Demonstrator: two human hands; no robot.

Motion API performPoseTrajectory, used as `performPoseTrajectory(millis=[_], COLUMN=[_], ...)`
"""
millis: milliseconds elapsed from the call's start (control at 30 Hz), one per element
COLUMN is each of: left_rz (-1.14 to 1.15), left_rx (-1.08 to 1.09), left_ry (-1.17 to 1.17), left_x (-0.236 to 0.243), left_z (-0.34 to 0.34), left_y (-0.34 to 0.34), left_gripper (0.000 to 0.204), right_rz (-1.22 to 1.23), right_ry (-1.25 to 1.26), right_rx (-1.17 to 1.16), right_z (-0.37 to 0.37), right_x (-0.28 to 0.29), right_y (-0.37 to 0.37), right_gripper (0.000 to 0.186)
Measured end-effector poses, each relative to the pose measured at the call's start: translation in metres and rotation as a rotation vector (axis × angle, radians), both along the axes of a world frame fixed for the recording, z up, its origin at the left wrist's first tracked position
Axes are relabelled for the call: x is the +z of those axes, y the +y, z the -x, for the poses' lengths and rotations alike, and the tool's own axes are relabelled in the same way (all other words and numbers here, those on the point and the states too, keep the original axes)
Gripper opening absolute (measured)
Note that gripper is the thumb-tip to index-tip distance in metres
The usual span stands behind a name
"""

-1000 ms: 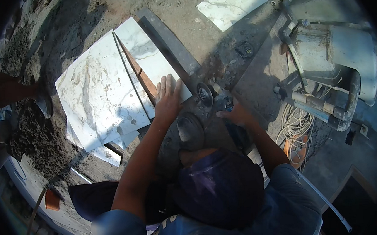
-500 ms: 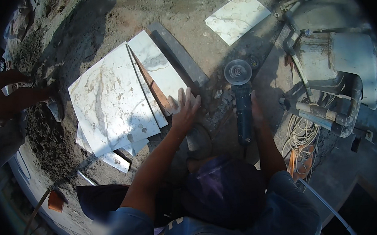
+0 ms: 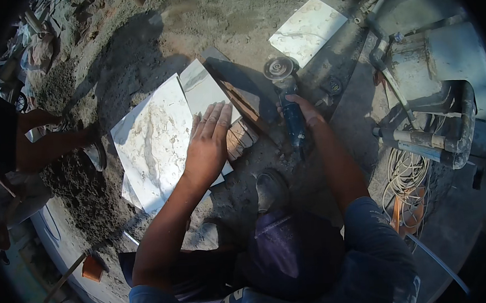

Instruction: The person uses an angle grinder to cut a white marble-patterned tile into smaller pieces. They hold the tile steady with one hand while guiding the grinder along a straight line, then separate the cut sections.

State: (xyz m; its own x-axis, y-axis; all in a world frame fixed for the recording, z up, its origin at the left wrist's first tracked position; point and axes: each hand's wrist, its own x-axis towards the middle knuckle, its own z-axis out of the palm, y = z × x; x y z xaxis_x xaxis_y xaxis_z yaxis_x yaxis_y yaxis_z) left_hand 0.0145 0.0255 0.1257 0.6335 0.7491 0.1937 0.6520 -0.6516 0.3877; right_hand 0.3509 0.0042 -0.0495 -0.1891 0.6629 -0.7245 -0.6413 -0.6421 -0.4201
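My left hand (image 3: pixel 206 148) lies flat, fingers stretched, on a narrow white marble-patterned tile (image 3: pixel 199 84). Partly overlapping it on the left is a large dirty tile (image 3: pixel 154 135) of the same pattern. Brown, ridged pieces (image 3: pixel 240 138) show beneath the narrow tile's right side, beside a dark grey slab (image 3: pixel 244 84). My right hand (image 3: pixel 307 112) is wrapped around the body of a dark blue angle grinder (image 3: pixel 293 126). Its round disc (image 3: pixel 278 68) points away from me, near the far tile; whether it spins I cannot tell.
Another marble-patterned tile (image 3: pixel 308 31) lies on the ground ahead. Pipes (image 3: pixel 422 139), a pale container (image 3: pixel 456 58) and coiled cable (image 3: pixel 405 168) are on the right. At left, another person's leg (image 3: pixel 56 145) stands by a dark, lumpy mound (image 3: pixel 77 191).
My left hand has moved left, farther onto the narrow tile, and the tiles sit differently, baring more of the brown pieces. My right hand has closed around the grinder, which has shifted left.
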Motion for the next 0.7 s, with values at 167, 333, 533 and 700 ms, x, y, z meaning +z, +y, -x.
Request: performPoseTrajectory(millis=[167,333,533,700], left_rz=[-0.030,0.020,0.028,0.032], left_rx=[0.047,0.057,0.079,0.090], left_ry=[-0.145,-0.124,-0.170,-0.185], left_x=[0.025,0.028,0.033,0.034], left_z=[0.014,0.023,0.021,0.021], left_y=[0.026,0.030,0.035,0.037], left_gripper=[0.040,0.045,0.040,0.040], right_rz=[-0.012,0.046,-0.118,-0.098], right_ry=[0.083,0.057,-0.324,-0.370], right_rx=[-0.055,-0.005,-0.012,0.049], right_z=[0.008,0.016,0.021,0.011], right_x=[-0.017,0.000,0.002,-0.011], right_y=[0.012,0.007,-0.004,-0.003], right_gripper=[0.043,0.037,0.041,0.052])
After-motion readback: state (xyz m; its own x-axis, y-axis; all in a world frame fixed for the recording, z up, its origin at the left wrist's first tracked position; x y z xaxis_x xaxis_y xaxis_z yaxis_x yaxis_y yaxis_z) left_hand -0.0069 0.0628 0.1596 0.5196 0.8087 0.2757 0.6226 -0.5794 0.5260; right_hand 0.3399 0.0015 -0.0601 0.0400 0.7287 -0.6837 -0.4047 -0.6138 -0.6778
